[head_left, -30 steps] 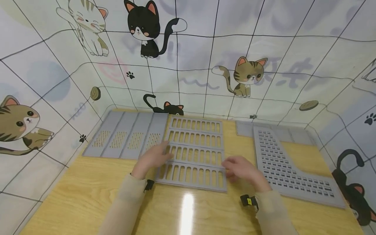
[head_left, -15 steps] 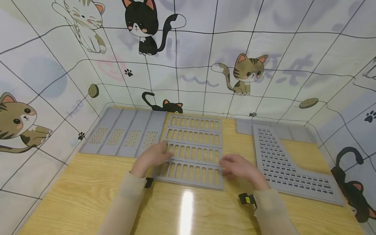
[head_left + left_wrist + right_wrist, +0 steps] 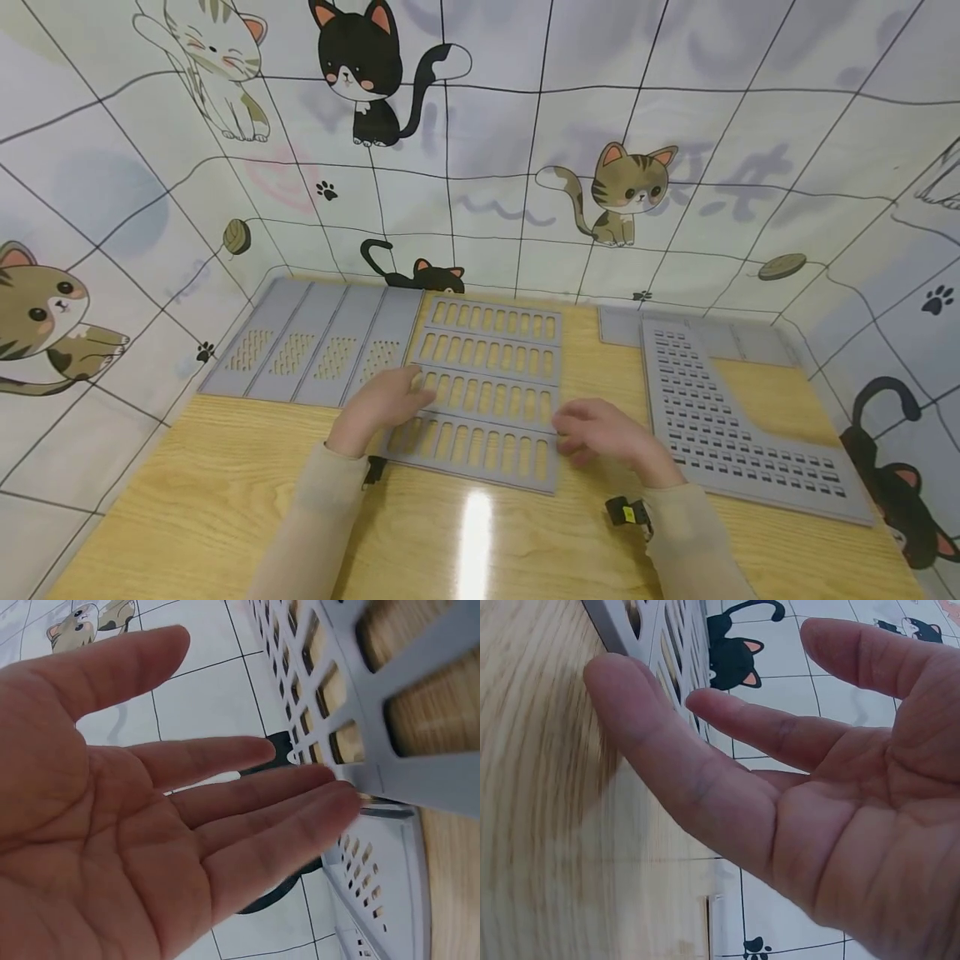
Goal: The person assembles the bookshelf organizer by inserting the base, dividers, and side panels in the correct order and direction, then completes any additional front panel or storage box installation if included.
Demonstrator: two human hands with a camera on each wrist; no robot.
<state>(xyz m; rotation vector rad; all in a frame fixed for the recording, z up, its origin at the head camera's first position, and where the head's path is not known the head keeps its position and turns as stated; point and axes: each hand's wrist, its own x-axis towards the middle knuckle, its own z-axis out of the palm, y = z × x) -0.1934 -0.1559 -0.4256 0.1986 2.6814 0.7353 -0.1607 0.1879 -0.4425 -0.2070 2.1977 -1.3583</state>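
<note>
Several grey slotted panels lie flat in a column at the middle of the table, edge against edge. My left hand is at their left side, fingers extended. In the left wrist view the fingertips reach the panel edge, and the thumb points away from it. On the opposite side my right hand has its fingertips at the right edge of the nearer panels. The right wrist view shows its fingers lightly bent, one fingertip against the panel's rim, with the thumb held apart.
Several grey panels with small holes lie side by side at the left. An L-shaped grey piece with rows of small slots is at the right, with flat grey panels behind it. A cat-print sheet encloses the wooden table.
The nearer slotted panels have slid a little to the left, and the right hand has moved left with their edge. The left hand stays at the left side. The view has shifted slightly.
</note>
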